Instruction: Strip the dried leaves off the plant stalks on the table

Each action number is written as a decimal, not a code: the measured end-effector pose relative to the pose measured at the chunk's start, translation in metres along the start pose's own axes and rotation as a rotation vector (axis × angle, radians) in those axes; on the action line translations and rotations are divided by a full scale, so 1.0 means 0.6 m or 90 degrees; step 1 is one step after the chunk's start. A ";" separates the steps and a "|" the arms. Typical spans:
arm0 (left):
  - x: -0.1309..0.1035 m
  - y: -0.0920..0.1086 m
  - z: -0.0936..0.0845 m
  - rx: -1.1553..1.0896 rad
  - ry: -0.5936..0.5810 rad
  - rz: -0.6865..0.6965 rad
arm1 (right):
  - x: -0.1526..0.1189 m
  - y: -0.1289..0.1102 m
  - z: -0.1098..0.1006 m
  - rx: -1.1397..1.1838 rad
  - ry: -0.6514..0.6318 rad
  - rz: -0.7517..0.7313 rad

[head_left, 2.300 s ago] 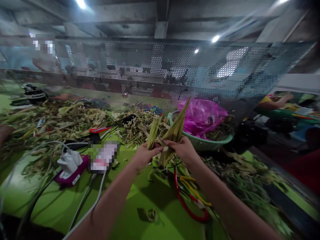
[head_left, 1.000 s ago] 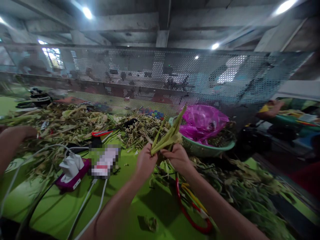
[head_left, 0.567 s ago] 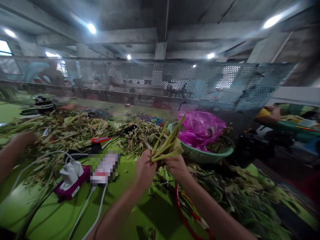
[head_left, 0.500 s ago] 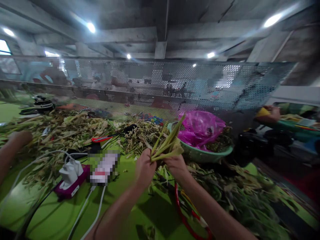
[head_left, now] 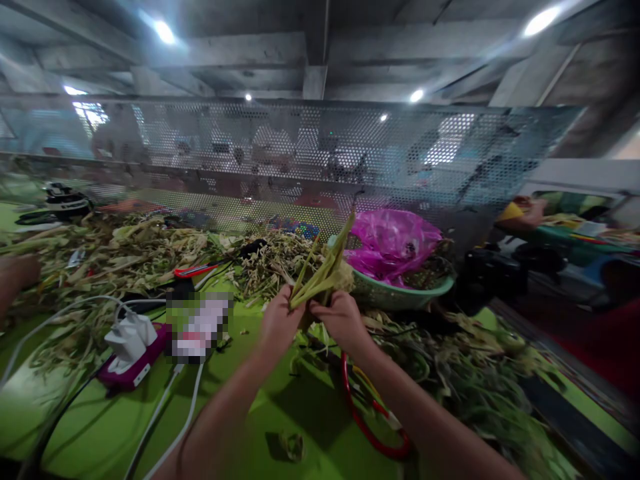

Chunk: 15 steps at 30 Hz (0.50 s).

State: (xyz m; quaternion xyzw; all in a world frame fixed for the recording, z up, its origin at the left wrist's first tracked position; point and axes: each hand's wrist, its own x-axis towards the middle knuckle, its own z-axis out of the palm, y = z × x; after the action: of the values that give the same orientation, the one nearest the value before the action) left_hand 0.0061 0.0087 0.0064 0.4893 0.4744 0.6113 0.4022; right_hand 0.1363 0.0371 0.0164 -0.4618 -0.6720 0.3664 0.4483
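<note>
A bunch of long yellow-green leaves [head_left: 325, 270] stands up between my hands, above the green table [head_left: 220, 413]. My left hand [head_left: 281, 321] is closed round its lower left end. On the right side of the bunch, my right hand [head_left: 345, 320] has its fingers bent in against the lower part, pinching it. Both hands are close together, and the stems between them are partly hidden. Dried leaf litter [head_left: 280, 260] lies just behind the hands. A red looped cable [head_left: 357, 423] rests below my right forearm.
Right of centre, a green basket [head_left: 415, 297] holds a pink plastic bag [head_left: 395, 240]. At left are a purple power strip [head_left: 135, 363], a phone [head_left: 203, 327], white cables and a red cutter [head_left: 195, 270]. Another person's hand [head_left: 20, 270] is at far left. A perforated panel [head_left: 280, 160] stands behind.
The view has shifted slightly, so most things sit further left and higher. My right fingers have moved from the leaves' right side to lower on the bunch, nearer my left hand.
</note>
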 end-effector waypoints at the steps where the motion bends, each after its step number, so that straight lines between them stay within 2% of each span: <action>1: 0.002 -0.004 -0.002 0.043 -0.015 0.025 | 0.000 0.005 0.001 -0.012 0.000 -0.001; 3: 0.004 -0.010 -0.005 0.092 -0.030 0.058 | 0.001 0.013 0.003 -0.018 -0.001 -0.003; 8: -0.004 -0.003 -0.005 0.190 0.046 0.097 | 0.002 0.015 0.009 0.007 0.005 0.009; 15: -0.005 0.006 -0.001 0.179 0.054 0.068 | 0.008 0.003 0.012 0.027 -0.005 0.009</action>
State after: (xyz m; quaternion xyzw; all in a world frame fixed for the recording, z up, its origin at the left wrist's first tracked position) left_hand 0.0062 0.0049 0.0091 0.5394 0.5449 0.5795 0.2763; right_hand 0.1289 0.0418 0.0138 -0.4554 -0.6623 0.3856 0.4530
